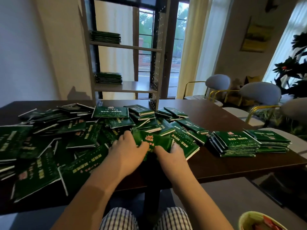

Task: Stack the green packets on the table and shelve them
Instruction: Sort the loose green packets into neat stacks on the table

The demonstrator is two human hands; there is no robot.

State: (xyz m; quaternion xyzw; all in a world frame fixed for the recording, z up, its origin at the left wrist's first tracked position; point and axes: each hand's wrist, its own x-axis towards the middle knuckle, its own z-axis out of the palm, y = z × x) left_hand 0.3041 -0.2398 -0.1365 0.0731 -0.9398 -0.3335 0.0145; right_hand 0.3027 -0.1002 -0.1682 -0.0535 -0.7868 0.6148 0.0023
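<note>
Near the front edge of the dark brown wooden table, my left hand and right hand both clutch one crumpled glossy green packet, fingers curled round it. Loose packets sprawl toward the left edge, two neat stacks sit by the right edge, and the grey metal shelf stands at the far edge.

Daylight enters through the window behind the shelf and a second, washed-out window at the far right; the room itself is dim, with the left wall in grey shade. The dark surface carries a faint sheen toward the windows and falls to near black below its front edge. The left hand and right hand are evenly lit and fairly sharp, and the packet they grip shows a soft highlight. The packets at the left edge are stretched and smeared, their print unreadable. The shelf uprights lean with wide-angle distortion, and the plant is blurred.
</note>
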